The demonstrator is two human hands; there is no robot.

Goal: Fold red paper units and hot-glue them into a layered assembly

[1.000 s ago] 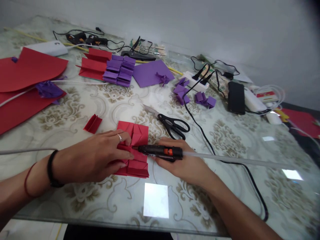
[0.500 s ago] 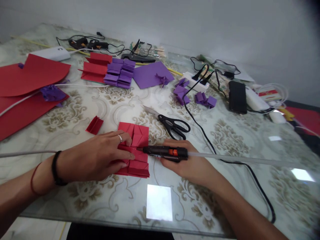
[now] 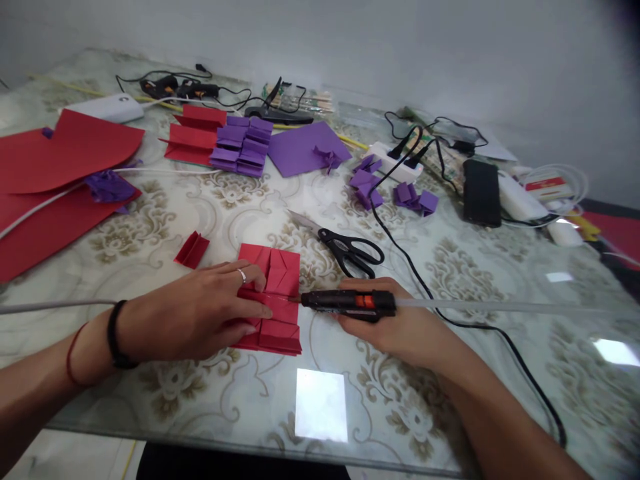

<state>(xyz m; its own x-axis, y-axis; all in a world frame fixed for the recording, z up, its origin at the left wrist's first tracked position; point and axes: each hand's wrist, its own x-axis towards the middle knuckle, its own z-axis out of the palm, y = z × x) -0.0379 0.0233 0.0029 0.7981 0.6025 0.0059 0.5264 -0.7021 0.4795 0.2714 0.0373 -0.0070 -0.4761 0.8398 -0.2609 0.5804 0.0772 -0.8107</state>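
My left hand (image 3: 193,317) lies flat, fingers stretched out, pressing on a folded red paper piece (image 3: 277,307) on the glass table. My right hand (image 3: 400,327) is wrapped round a black glue gun (image 3: 347,303) with an orange trigger. The gun's nozzle points left and sits at the right edge of the red piece. A clear glue stick (image 3: 500,307) sticks out of the gun's back to the right, and its black cable (image 3: 525,373) trails off across the table.
Black scissors (image 3: 345,248) lie just beyond the gun. A small red folded piece (image 3: 192,249) lies to the left. Red sheets (image 3: 60,160), stacked purple folds (image 3: 243,145), a purple sheet (image 3: 303,148), a power strip (image 3: 395,162), a phone (image 3: 481,192) and cables fill the far side.
The glue gun has drawn back to the right, its nozzle moving from over the red piece's middle to its right edge. My left hand has stayed pressed on the paper.
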